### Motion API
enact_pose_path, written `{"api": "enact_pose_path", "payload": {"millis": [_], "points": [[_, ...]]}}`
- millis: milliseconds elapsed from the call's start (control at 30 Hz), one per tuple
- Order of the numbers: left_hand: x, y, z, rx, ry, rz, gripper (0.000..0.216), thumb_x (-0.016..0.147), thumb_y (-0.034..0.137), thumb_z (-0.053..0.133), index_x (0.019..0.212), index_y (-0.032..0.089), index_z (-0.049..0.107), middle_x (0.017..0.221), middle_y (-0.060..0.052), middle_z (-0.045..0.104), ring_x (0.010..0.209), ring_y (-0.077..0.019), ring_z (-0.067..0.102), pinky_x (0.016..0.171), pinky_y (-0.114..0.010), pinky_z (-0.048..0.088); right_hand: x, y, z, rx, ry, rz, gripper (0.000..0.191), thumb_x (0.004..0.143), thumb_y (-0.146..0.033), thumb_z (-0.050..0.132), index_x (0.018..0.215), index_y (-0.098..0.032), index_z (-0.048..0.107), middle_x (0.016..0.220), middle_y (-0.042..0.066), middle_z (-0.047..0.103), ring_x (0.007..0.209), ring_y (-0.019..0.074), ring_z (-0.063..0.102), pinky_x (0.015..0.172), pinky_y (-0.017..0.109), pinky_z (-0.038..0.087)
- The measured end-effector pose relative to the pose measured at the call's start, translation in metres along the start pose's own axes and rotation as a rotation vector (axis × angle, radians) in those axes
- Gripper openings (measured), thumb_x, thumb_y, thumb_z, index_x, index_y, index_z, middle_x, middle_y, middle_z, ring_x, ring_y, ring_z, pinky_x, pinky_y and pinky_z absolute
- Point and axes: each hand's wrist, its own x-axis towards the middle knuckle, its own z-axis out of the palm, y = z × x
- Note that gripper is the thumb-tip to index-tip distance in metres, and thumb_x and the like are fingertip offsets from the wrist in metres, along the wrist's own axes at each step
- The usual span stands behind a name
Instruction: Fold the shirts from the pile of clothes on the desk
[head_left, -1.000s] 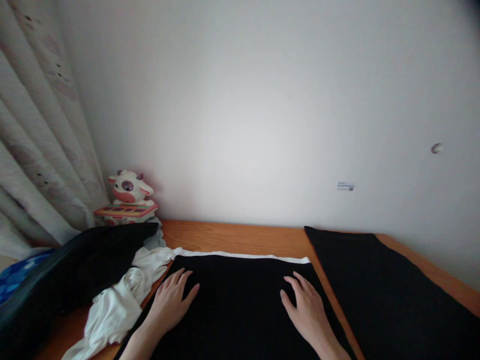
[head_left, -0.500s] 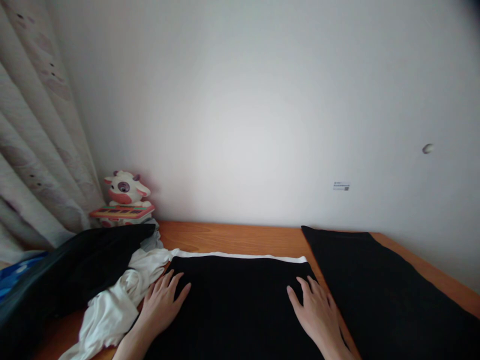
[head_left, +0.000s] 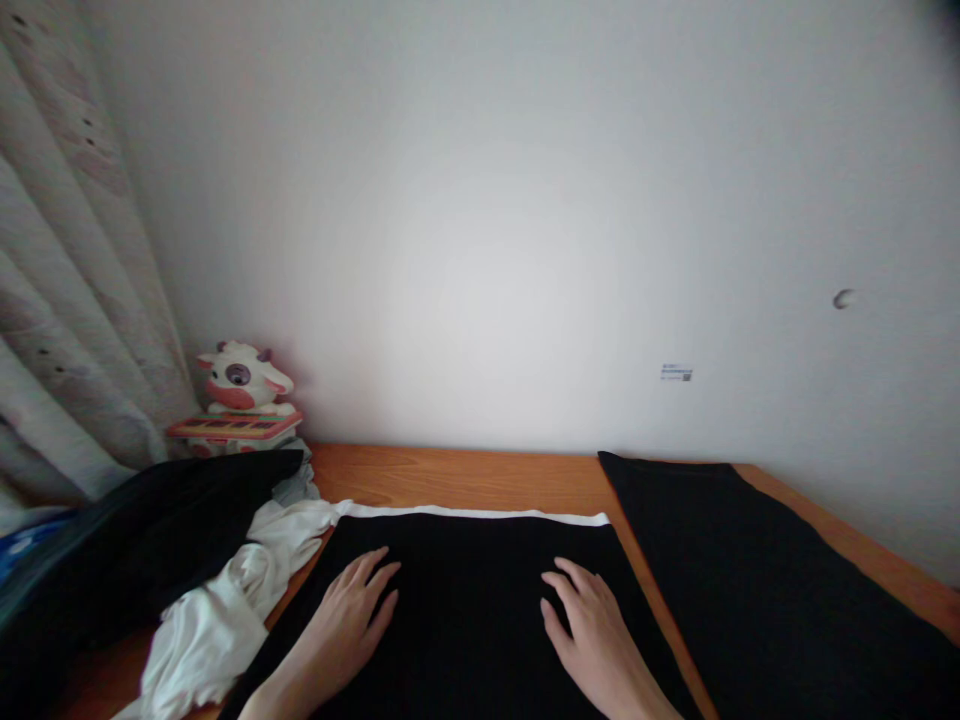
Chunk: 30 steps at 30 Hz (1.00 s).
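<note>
1. Head view — both hands lie palm-down on a black garment (head_left: 472,610) with a white band (head_left: 480,514) along its far edge. It is spread flat on the table (head_left: 450,475), at 6 o'clock in the picture.
2. The left hand (head_left: 345,625) rests at about 7 o'clock and the right hand (head_left: 592,640) at 5 o'clock. The fingers of both are open and loosely spread, gripping nothing; flat palms like this look suited to pressing the cloth smooth.
3. At 4 o'clock a second black cloth (head_left: 780,590) lies flat, just beside the garment with a strip of bare wood between.
4. At 8 o'clock a crumpled white garment (head_left: 225,610) touches the black garment's left edge, crowding that side, with a heap of dark clothing (head_left: 135,540) beyond it.
5. At 9 o'clock a toy cow (head_left: 240,385) stands against the wall, beside the curtain (head_left: 67,330).
</note>
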Motion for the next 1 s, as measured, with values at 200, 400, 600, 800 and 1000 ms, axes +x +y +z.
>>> {"api": "enact_pose_path", "payload": {"millis": [200,400,600,800,1000], "points": [[-0.004,0.024,-0.011,-0.045,0.010,0.182,0.036,0.099,0.038,0.052,0.131,0.034,0.066,0.138,-0.005,0.065,0.128,-0.0293,0.062,0.112,-0.055,0.046,-0.005,-0.020,-0.011,0.161,-0.063,-0.145,0.034,0.096,-0.028,0.050,0.124,-0.026,0.068,0.134,0.010,0.064,0.126,0.0288,0.060,0.116,0.060,0.037],[-0.005,0.033,-0.013,-0.107,0.011,0.239,0.032,0.098,0.034,0.054,0.126,0.035,0.069,0.135,-0.003,0.067,0.125,-0.0269,0.063,0.106,-0.046,0.054,-0.005,-0.026,-0.018,0.203,-0.107,-0.147,0.033,0.095,-0.024,0.050,0.122,-0.026,0.069,0.131,0.010,0.065,0.126,0.0283,0.060,0.117,0.062,0.034],[-0.005,0.033,-0.008,-0.092,0.014,0.233,0.034,0.099,0.034,0.052,0.130,0.035,0.066,0.136,-0.003,0.066,0.126,-0.0275,0.062,0.107,-0.048,0.053,-0.005,-0.032,-0.023,0.221,-0.153,-0.159,0.031,0.095,-0.022,0.050,0.120,-0.026,0.069,0.130,0.009,0.065,0.125,0.0271,0.060,0.119,0.064,0.030],[-0.004,0.039,-0.013,-0.124,-0.021,0.261,0.034,0.100,0.031,0.051,0.130,0.034,0.065,0.136,-0.003,0.065,0.127,-0.0265,0.061,0.108,-0.047,0.052,-0.007,-0.041,-0.027,0.238,-0.160,-0.199,0.031,0.095,-0.020,0.049,0.119,-0.025,0.069,0.127,0.009,0.066,0.124,0.0254,0.061,0.119,0.060,0.031],[-0.008,0.053,-0.023,-0.169,-0.086,0.302,0.036,0.099,0.026,0.051,0.132,0.034,0.063,0.139,-0.003,0.063,0.130,-0.0253,0.059,0.110,-0.047,0.049,-0.009,-0.043,-0.027,0.276,-0.158,-0.216,0.028,0.096,-0.022,0.051,0.117,-0.026,0.070,0.127,0.007,0.066,0.123,0.0244,0.061,0.119,0.055,0.034]]}}
